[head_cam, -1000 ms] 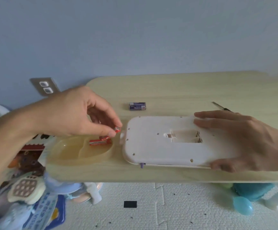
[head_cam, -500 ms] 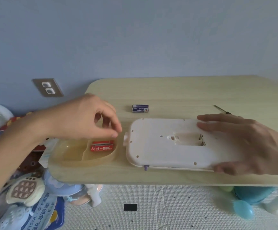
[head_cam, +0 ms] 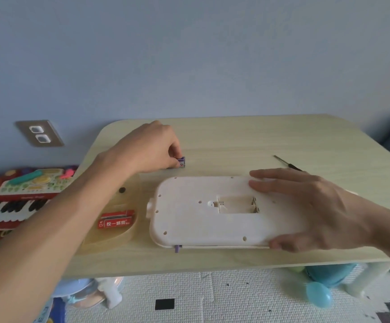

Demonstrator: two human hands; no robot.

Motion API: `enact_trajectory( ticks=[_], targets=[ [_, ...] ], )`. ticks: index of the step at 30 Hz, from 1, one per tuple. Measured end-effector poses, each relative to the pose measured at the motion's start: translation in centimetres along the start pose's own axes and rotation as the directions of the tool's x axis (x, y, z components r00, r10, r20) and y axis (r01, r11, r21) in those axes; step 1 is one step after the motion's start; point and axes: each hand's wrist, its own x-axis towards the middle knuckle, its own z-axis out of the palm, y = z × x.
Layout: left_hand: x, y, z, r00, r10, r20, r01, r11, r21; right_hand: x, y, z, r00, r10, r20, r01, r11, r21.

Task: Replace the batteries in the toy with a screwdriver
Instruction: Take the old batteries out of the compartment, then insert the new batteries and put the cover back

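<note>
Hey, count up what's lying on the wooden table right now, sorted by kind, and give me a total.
Batteries: 3 (purple battery under the left hand; what look like 2 red batteries in the dish)
White plastic toy, battery bay open, steadied by the right hand: 1
Translucent beige dish: 1
Thin dark screwdriver: 1
Total: 6

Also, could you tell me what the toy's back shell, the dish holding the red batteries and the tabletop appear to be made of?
The toy's back shell looks like moulded white plastic, matt, with screw holes and a recessed bay. The dish seems translucent amber plastic or silicone; which one is unclear, though the table's tone shows through it. The tabletop appears to be pale wood or wood-look laminate, with fine straight grain lines and a smooth, low-sheen surface.
</note>
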Motion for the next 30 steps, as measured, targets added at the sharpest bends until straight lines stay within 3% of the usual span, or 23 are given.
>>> enact_trajectory(
  ticks=[13,20,26,30],
  targets=[
    [-1.1,0.1,-0.5,0.994,0.045,0.097,-0.048,0.998,0.029,-0.1,-0.3,-0.2,0.999,0.020,0.030,-0.019,1.000,-0.016],
    [-2.4,1.9,-2.1,0.995,0.098,-0.002,-0.095,0.966,-0.239,-0.1,-0.5,-0.2,0.999,0.024,0.044,-0.024,1.000,-0.016],
    [-3.6,5.3,-2.8,0.968,0.247,-0.048,-0.231,0.799,-0.556,0.1,-0.4,-0.3,0.999,0.012,0.040,-0.012,1.000,-0.015],
    [-3.7,8.8,-1.7,0.926,0.376,-0.035,-0.319,0.729,-0.605,0.1,-0.5,-0.3,0.999,0.010,0.052,-0.009,1.000,-0.011]
  ],
)
